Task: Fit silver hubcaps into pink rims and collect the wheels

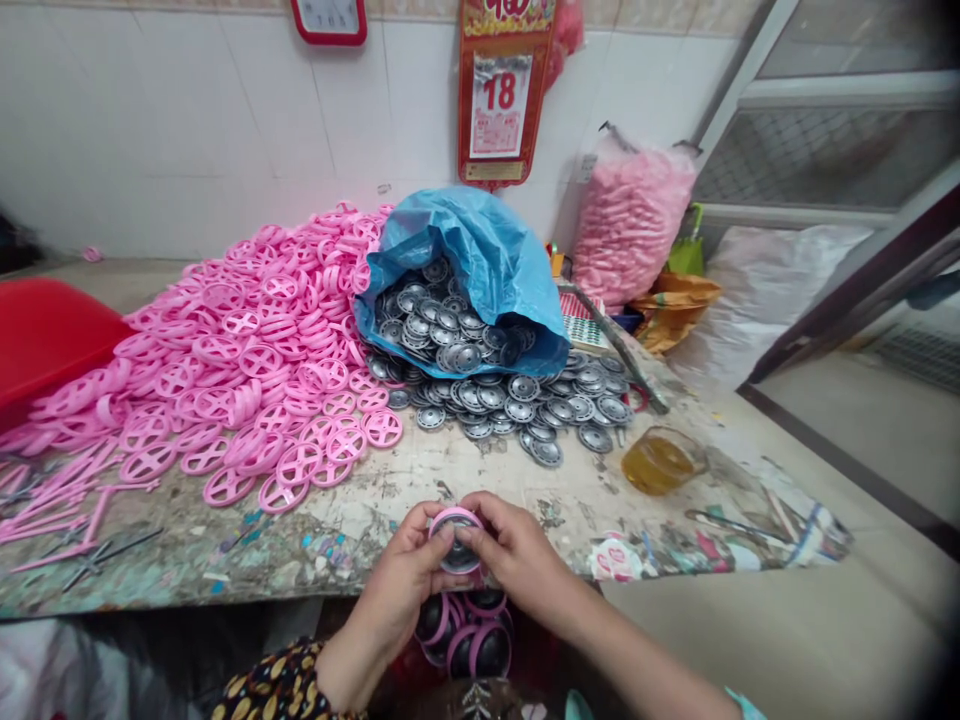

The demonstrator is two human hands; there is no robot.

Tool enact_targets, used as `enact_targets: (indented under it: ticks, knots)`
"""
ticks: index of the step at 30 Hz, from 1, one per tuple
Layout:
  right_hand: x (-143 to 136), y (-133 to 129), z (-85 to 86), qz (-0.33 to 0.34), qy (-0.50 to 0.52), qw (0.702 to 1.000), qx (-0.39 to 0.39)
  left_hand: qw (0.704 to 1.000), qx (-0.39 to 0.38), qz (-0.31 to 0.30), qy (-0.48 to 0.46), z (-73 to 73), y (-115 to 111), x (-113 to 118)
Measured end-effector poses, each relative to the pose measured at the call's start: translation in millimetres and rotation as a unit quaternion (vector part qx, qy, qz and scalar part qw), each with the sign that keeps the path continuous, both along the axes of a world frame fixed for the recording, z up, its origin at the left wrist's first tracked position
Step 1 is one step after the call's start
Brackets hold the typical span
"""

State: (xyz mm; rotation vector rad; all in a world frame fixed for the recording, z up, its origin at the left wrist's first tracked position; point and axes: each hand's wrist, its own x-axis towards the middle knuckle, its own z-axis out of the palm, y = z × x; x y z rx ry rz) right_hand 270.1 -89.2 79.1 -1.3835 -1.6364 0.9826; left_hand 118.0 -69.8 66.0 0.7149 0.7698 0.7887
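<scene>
Between my two hands, just in front of the table edge, is a pink toy wheel with a dark grey hubcap disc (459, 545) set in its ring. My left hand (411, 568) grips its left side, thumb on the disc. My right hand (517, 550) closes round the other side, its thumb also pressing on the face. Below my hands, several pink-rimmed black wheels (491, 648) lie heaped near my lap. Loose grey hubcap discs (519, 410) spill across the table from a blue plastic bag (495, 250). Left of them rises a big pile of pink spoked wheel rings (247, 350).
A glass of amber liquid (658, 460) stands on the right of the worn table (420, 470). Pink rods (75, 500) lie at the left front, beside a red tray (56, 335). A clear bag of pink parts (634, 225) leans at the wall.
</scene>
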Motion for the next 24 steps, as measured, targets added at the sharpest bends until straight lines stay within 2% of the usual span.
enact_targets:
  ticks: [5,7,9,11,13,15,16,18,20,21,23,24]
  knots:
    - [-7,2,-19.6,-0.053,0.105,0.993,-0.024,0.998,0.015,0.036,0.045,-7.1,-3,4]
    - [-7,2,-26.3,-0.038,0.128,0.990,-0.046,0.997,0.018,0.030,0.070,-10.9,-3,1]
    - [-5,-1,-28.6,-0.007,0.119,0.990,-0.076,0.993,0.039,-0.005,0.114,-15.4,-2,-5]
    - [-1,-8,-27.2,0.030,0.064,0.992,-0.100,0.979,0.089,-0.052,0.175,-20.1,0,-12]
    - [8,-14,-23.8,0.058,-0.032,0.994,-0.086,0.961,0.126,-0.080,0.234,-24.4,3,-19]
    - [21,-12,-21.2,0.045,-0.131,0.990,-0.036,0.951,0.133,-0.072,0.269,-27.7,7,-24]
    - [29,-8,-20.7,0.017,-0.173,0.985,-0.008,0.950,0.131,-0.060,0.279,-28.9,10,-26]
    - [49,8,-22.3,-0.079,-0.259,0.962,0.034,0.944,0.144,-0.033,0.294,-30.7,16,-28]
    - [69,28,-27.2,-0.192,-0.372,0.907,0.050,0.930,0.181,-0.012,0.320,-31.8,25,-30]
    - [77,37,-30.6,-0.225,-0.427,0.875,0.043,0.916,0.211,-0.001,0.341,-32.0,31,-31]
    - [89,51,-38.6,-0.245,-0.511,0.824,0.021,0.864,0.296,0.033,0.406,-31.2,46,-35]
    - [93,55,-42.8,-0.238,-0.537,0.809,0.014,0.823,0.345,0.050,0.448,-30.2,55,-38]
